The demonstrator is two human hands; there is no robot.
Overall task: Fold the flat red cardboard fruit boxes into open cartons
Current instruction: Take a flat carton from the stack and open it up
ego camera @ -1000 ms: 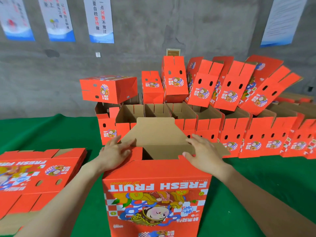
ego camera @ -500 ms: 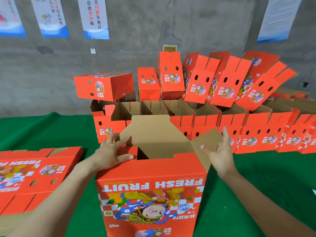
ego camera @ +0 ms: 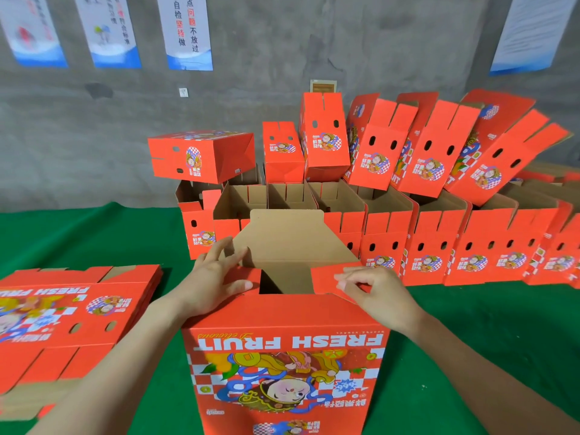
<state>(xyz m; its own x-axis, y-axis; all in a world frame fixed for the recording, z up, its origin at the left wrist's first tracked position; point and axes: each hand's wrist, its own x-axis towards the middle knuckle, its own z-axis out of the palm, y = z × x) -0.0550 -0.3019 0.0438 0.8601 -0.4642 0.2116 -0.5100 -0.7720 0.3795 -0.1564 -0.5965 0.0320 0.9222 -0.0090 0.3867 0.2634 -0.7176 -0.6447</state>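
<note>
A red "FRESH FRUIT" box (ego camera: 282,340) stands upright right in front of me with its open end up. Its brown far flap (ego camera: 288,240) sticks up and leans away. My left hand (ego camera: 213,284) rests with straight, spread fingers on the small red left flap (ego camera: 248,274), holding it folded inward. The red right flap (ego camera: 323,277) is turned in over the opening, and my right hand (ego camera: 379,296) pinches it with curled fingers. A stack of flat red boxes (ego camera: 62,315) lies at my left.
A row of folded open cartons (ego camera: 439,240) lines the back of the green table (ego camera: 486,340). More red boxes (ego camera: 201,155) are piled and leaning on top of them. A grey wall with posters stands behind.
My right hand let the right flap swing outward, then brought it back in over the opening, red side up. My left hand stayed on the left flap.
</note>
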